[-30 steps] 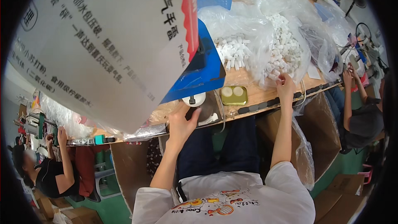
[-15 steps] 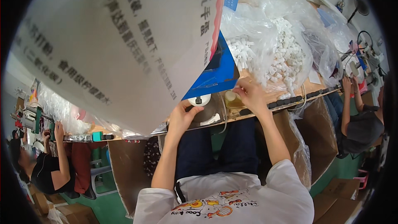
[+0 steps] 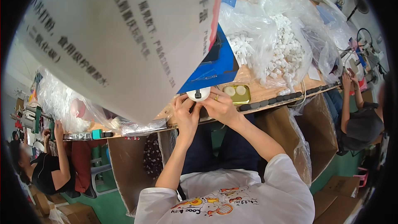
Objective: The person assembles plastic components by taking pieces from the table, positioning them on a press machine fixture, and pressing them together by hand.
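My left hand and my right hand meet at the front edge of the wooden workbench. Both sets of fingers close on a small white round part with a dark centre. A ring shows on a finger of my right hand. A large white printed sheet or bag hangs right in front of the camera and hides most of the bench's left side. A blue tray lies just behind the part.
Clear plastic bags of small white parts pile up at the back right. A small yellow-green tin sits right of my hands, next to a row of dark parts. Other people work at the left and right.
My right hand came back from the bags on the right to the bench's front edge and joined my left hand on the white round part. The white sheet fills more of the view.
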